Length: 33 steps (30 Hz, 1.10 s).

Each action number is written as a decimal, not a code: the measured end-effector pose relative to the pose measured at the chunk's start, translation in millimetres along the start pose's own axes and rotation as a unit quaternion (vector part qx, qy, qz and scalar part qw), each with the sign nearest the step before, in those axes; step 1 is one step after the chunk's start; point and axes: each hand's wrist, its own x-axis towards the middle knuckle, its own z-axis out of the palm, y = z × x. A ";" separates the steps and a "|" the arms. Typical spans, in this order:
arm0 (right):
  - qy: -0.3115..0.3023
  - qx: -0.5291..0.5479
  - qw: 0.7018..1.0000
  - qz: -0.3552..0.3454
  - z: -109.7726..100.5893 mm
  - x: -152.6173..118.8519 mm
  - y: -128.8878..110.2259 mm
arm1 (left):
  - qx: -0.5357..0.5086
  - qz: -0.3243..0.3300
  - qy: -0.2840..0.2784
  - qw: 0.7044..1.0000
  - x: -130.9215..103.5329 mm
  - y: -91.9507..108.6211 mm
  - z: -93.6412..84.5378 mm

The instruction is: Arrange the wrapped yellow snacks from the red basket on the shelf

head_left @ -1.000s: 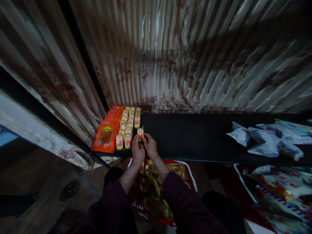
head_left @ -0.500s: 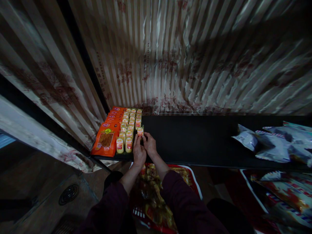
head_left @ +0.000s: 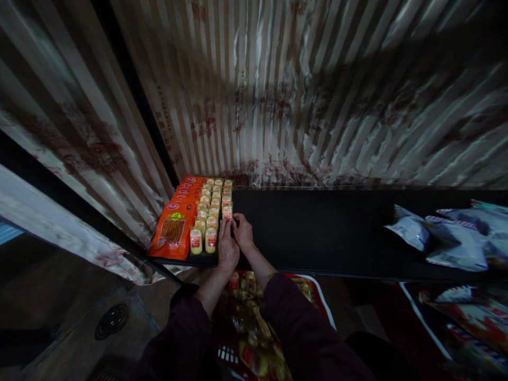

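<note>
Small yellow packaged snacks (head_left: pixel 211 241) with red-and-white labels stand upright in rows on the left end of a black shelf (head_left: pixel 301 227). At the front of the right-hand row is one such snack (head_left: pixel 227 212), with both hands at it. My left hand (head_left: pixel 228 251) has its fingers together against the packet's lower front. Beside it, my right hand (head_left: pixel 243 233) is curled, fingertips at the packet's lower right edge. The fingers partly hide the packet's base. Left of the rows, orange snack pouches (head_left: pixel 172 230) lean one behind another.
Below the shelf, a red basket with a white rim (head_left: pixel 323 299) holds more yellow packets. Silvery bags (head_left: pixel 456 241) lie at the shelf's right end, above another container of bags (head_left: pixel 472 312). Striped sheeting (head_left: pixel 278 106) hangs behind, and a dark post (head_left: pixel 135 90) rises at left.
The snack at my fingers has moved slightly back, closer in line with the row behind it. Both hands stay at it. The view has shifted a little.
</note>
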 end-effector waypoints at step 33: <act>-0.026 -0.074 0.996 -0.040 2.7 11.6 2.3 | 0.073 0.036 0.001 0.997 11.1 -20.6 10.1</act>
